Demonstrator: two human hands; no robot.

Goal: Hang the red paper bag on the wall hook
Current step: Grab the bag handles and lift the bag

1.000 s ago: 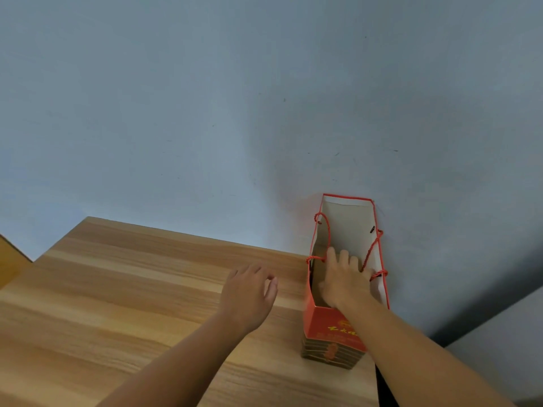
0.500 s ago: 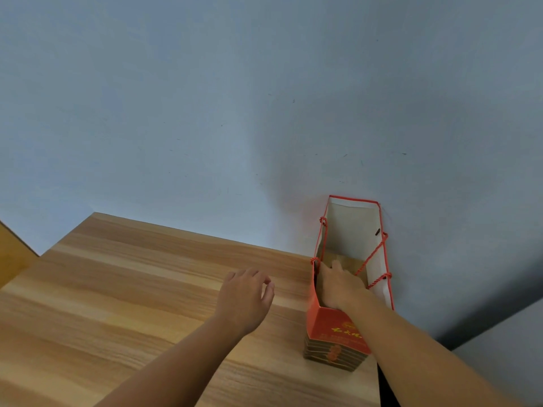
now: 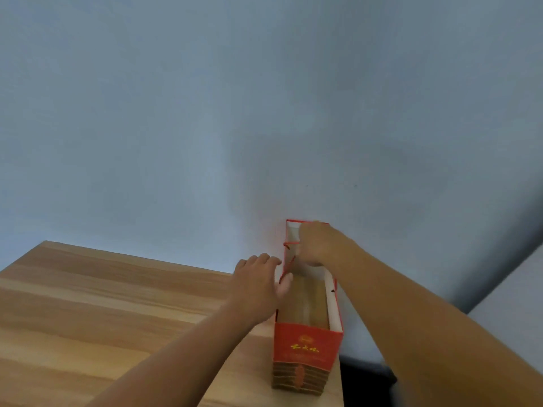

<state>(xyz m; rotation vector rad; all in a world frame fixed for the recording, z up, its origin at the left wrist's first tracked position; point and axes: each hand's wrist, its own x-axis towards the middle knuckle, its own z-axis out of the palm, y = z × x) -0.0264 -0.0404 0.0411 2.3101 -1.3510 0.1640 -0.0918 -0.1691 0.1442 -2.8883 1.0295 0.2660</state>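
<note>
Red paper bag upright at table edge by wall; R hand fisted at handle cords, L hand loose, flat on bag's side; risk: thin cords tear paper if yanked, no hook visible.

The table fills the lower left of the frame, its far edge against the wall that takes up the whole upper part. The paper bag stands upright on the table's right end, its far side touching the wall. The left hand lies at the bag's left rim. The right hand is over the bag's far end, next to the wall.
</note>
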